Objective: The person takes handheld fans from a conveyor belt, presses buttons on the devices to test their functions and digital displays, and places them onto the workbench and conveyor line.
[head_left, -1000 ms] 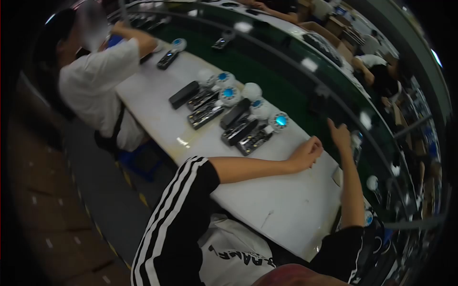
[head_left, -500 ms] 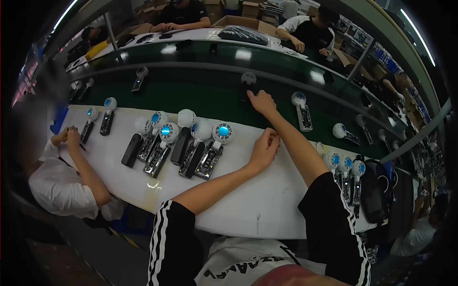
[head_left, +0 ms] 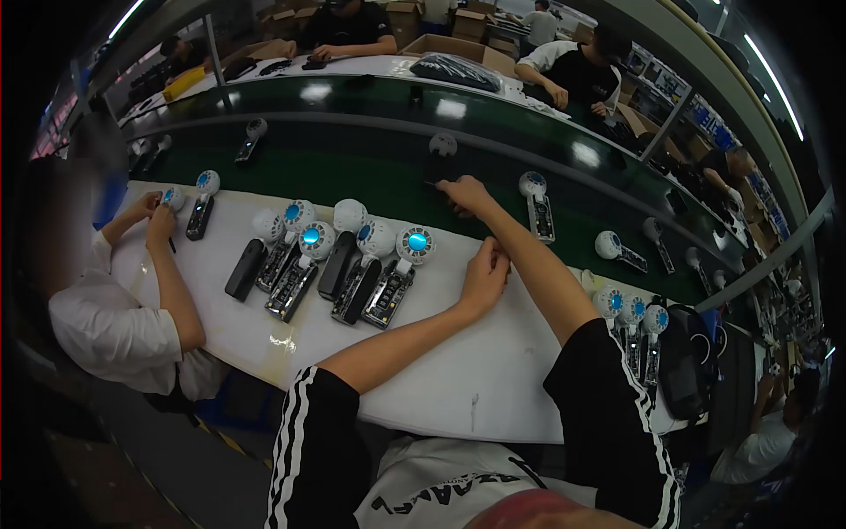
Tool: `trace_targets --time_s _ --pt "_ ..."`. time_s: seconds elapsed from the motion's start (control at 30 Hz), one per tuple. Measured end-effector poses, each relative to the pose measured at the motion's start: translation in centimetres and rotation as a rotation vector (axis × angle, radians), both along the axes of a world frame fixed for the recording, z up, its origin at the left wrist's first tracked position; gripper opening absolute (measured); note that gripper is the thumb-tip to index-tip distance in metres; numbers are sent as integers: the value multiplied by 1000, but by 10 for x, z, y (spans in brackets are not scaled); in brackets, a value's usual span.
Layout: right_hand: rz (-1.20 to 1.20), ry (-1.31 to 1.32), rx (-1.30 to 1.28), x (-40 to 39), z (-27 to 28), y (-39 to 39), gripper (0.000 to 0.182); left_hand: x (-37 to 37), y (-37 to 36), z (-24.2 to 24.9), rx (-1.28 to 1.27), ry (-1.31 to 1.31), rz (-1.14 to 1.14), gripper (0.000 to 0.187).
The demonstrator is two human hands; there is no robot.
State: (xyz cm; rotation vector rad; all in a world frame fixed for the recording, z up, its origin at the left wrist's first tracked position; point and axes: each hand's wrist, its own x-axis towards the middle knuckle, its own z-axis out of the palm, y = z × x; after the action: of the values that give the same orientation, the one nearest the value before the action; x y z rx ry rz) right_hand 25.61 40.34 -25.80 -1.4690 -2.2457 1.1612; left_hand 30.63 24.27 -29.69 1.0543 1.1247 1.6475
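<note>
My right hand (head_left: 467,197) reaches over the green belt. Its curled fingers are at the lower end of a handheld fan (head_left: 442,144) with a white round head and dark handle, and seem to pinch it; the fingertips are partly hidden. On the white tabletop rests my left hand (head_left: 484,280), loosely closed beside my right forearm, with nothing visible in it. To its left lie several handheld fans, among them one with a lit blue centre and exposed circuit board (head_left: 388,291) and one with a closed dark handle (head_left: 247,269).
More fans ride on the green belt (head_left: 352,176), one just right of my hand (head_left: 539,207). Several fans (head_left: 633,331) and a black bag (head_left: 687,361) sit at the right. At the left a co-worker (head_left: 123,326) handles a fan; other people work across the belt.
The fans on the belt have shifted left, and my right hand has moved left and slightly down along with the dark-handled one. My left hand stays put. The co-worker's hands have risen toward a fan's head.
</note>
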Motion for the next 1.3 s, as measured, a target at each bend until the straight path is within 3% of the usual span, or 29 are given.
trace_targets --time_s 0.1,0.17,0.23,0.27,0.37,0.43,0.47,0.53,0.57,0.6,0.67,0.73,0.8,0.87,0.93,1.0,1.07,1.2,1.27,1.3 --pt "-9 -95 -14 -27 17 -2 57 1 0 -3 33 224 25 20" --pt "42 -150 21 -49 24 -1 62 4 7 -20 45 505 -111 27" --pt "45 -123 114 -70 12 3 64 15 0 -22 295 689 193 28" --pt "67 -111 125 -79 8 6 64 12 -2 -19 297 703 216 28" --pt "37 -187 161 -88 -10 19 62 8 -8 -10 235 580 124 26" --pt "49 -102 178 -87 -22 33 64 6 -5 -1 163 591 10 25" --pt "99 -121 61 -75 4 15 59 3 -7 9 146 562 2 25" --pt "92 -41 108 -45 23 -9 55 -4 -15 25 -27 659 -287 24" --pt "88 -73 92 -28 38 -23 55 5 -12 10 220 629 -126 17" --pt "144 -179 169 -8 54 -40 54 10 -15 6 214 594 -129 17" --pt "193 -312 239 25 64 -67 52 14 -25 3 690 970 -81 12" --pt "313 -501 562 59 65 -91 49 25 -35 0 838 1023 -175 12" --pt "386 -545 649 81 67 -129 45 39 -45 -2 1004 1079 -286 12" --pt "440 -601 602 87 70 -149 43 50 -56 -2 1136 1095 -344 13" --pt "637 -427 188 85 75 -150 41 54 -62 -1 1136 1124 -399 12" --pt "556 -344 337 84 61 -127 41 55 -62 0 1121 1168 -434 12" --pt "185 -357 818 75 56 -99 43 54 -59 -2 1010 1156 -486 13" --pt "-4 -497 984 71 19 -23 46 54 -56 -2 989 1158 -491 12" --pt "-4 -264 72 64 20 -14 50 52 -57 1 992 1146 -485 13" --pt "-4 -258 73 64 20 -14 50 51 -57 2 991 1152 -488 13"
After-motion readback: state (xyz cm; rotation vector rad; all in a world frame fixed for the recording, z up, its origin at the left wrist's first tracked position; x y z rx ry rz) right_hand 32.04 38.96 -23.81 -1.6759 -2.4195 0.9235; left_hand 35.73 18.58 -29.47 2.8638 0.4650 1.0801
